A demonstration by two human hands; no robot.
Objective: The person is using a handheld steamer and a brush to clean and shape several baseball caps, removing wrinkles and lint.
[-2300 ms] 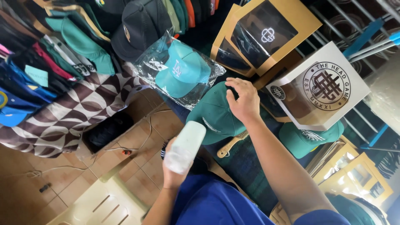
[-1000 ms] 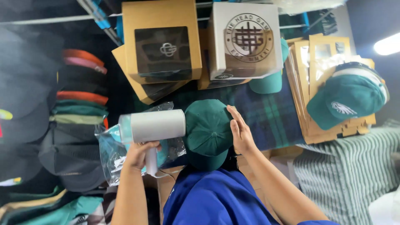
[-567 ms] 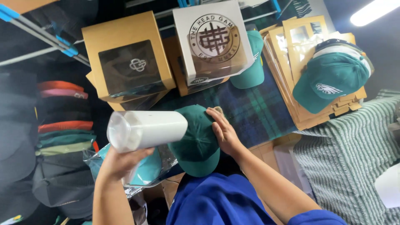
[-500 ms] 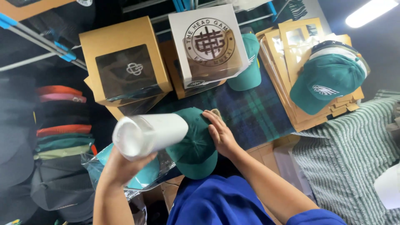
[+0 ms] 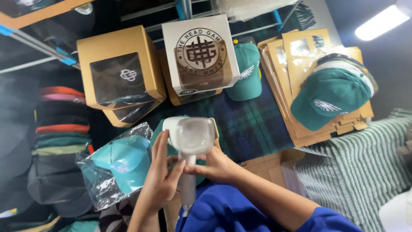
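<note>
White and translucent, a handheld steamer (image 5: 191, 141) stood upright at the near edge of the tabletop (image 5: 253, 124), which was covered in dark green and blue plaid cloth. Both hands were on the steamer. The left hand (image 5: 161, 178) cupped its handle from the left, fingers long and only loosely curled, so that grip was a light one against the handle. The right hand (image 5: 214, 165) came in from the right with its grip closed round the handle just below the head. A dark green cap (image 5: 159, 133) lay directly under and behind the steamer's head, mostly hidden by it and by the hands.

Just to the left lay a teal cap in a clear plastic bag (image 5: 116, 165), touching the left wrist area. Behind stood a brown windowed box (image 5: 118, 64) and, beside it, a white windowed box (image 5: 199, 51), with a green cap (image 5: 246, 75) tucked against the white one. On the right, another green cap (image 5: 328, 101) sat atop a stack of flat brown cartons (image 5: 292, 86). Stacked caps (image 5: 60, 129) filled the far left.
</note>
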